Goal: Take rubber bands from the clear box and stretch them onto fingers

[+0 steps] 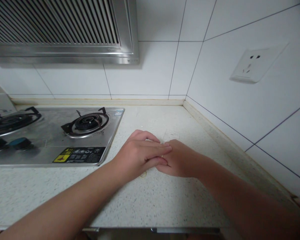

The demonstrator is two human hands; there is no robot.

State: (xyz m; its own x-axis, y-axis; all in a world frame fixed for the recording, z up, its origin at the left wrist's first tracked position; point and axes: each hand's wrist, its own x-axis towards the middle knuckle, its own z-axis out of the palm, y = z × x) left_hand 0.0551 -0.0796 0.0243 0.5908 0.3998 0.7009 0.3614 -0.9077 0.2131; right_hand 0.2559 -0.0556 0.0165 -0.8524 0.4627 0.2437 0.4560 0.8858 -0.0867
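Observation:
My left hand (142,151) and my right hand (181,158) meet above the worktop, in the middle of the view. The left fingers lie across the right hand, with the left thumb and index finger close together. A tiny pale yellowish bit shows between them, too small to name. The right fingers are mostly hidden behind the left hand. On the worktop just below the left hand lies a thin yellowish loop (143,174), like a rubber band. A flat clear piece (171,135) lies behind the hands.
A steel gas hob (47,133) with black burners and knobs is set in the speckled worktop (160,203) at left. The range hood (130,55) hangs above it. White tiled walls meet in a corner behind. A socket (251,63) is on the right wall.

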